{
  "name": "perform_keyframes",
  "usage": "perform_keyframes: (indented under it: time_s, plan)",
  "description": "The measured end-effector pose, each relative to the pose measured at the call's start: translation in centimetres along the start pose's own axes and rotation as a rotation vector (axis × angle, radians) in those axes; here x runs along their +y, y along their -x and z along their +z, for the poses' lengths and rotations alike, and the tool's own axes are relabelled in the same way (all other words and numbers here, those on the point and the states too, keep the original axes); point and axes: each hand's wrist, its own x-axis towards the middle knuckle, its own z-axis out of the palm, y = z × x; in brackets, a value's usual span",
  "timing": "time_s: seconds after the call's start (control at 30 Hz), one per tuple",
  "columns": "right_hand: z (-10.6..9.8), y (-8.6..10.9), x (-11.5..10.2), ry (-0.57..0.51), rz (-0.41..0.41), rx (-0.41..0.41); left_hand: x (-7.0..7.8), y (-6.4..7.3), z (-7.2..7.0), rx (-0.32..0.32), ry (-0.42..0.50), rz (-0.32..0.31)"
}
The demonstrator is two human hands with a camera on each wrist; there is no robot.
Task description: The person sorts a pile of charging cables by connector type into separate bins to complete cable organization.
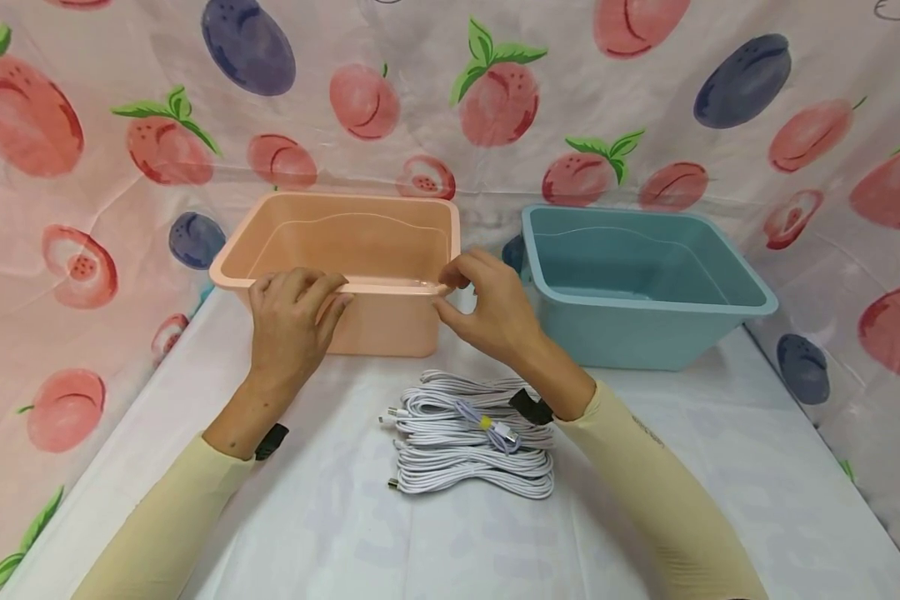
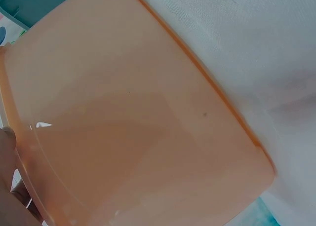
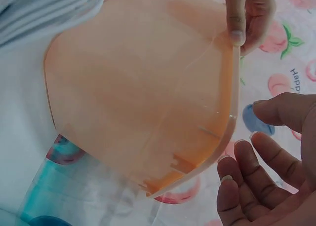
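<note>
A peach-orange plastic bin (image 1: 382,325) stands at the back left of the table. My left hand (image 1: 292,321) pinches its front rim, thumb outside and fingers over the edge; the right wrist view shows this left hand (image 3: 249,18) too. My right hand (image 1: 491,304) is at the bin's front right corner, thumb and fingers spread apart. In the right wrist view the right hand (image 3: 276,167) has its fingertips close beside the rim, holding nothing. Bundled white cables (image 1: 472,471) lie on the table in front of the bin, with a pale purple cable (image 1: 498,433) on top.
To the right stands a blue-green bin (image 1: 622,337), its rim near my right hand. A fruit-print cloth (image 1: 420,100) hangs behind and along the sides. White cloth (image 1: 330,533) covers the table.
</note>
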Motion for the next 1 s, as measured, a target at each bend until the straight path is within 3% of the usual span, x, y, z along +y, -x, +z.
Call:
perform_keyframes:
  time_s: [0.63,1.0]
  plan:
    - [-1.5,4.4,-1.3,0.036,0.033,-0.093,0.0,0.0,0.0,-0.011,-0.005,-0.002]
    - [-1.9,7.2,-1.8,0.053,0.094,-0.147,0.1,0.0,0.0,-0.006,-0.007,0.001]
